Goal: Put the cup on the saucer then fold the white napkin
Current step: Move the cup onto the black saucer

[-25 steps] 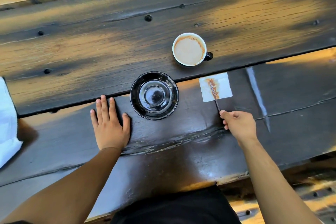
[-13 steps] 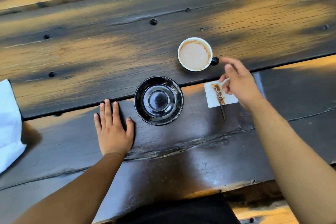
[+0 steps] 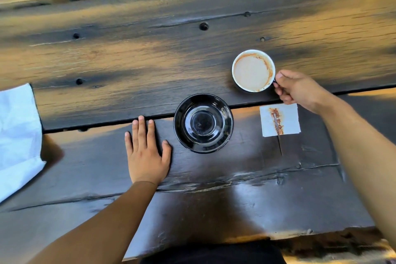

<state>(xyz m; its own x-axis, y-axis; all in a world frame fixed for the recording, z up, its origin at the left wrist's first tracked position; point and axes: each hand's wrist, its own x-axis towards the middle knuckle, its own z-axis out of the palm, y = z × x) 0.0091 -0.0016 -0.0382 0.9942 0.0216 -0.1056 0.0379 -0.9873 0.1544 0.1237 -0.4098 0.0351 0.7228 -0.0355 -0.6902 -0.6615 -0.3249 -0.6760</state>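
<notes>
A white-lined cup [image 3: 252, 70] with coffee foam stands on the dark wooden table, up and right of the black saucer [image 3: 225, 113]. My right hand [image 3: 297, 90] is closed on the cup's dark handle at its right side. The saucer sits bare in the middle of the table. Just left of it my left hand [image 3: 145, 152] rests flat with fingers spread. A small white napkin [image 3: 287, 122], stained brown, lies right of the saucer with a thin stir stick [image 3: 278, 135] across it. A large white napkin [image 3: 17, 135] lies at the left edge, partly out of view.
The table [image 3: 150, 60] is made of dark planks with bolt heads and a gap running between cup and saucer. Its near edge is at the bottom, above my dark clothing [image 3: 214, 253].
My right hand left the stir stick on the small napkin, moved up and closed on the cup's handle. My left hand stayed flat beside the saucer.
</notes>
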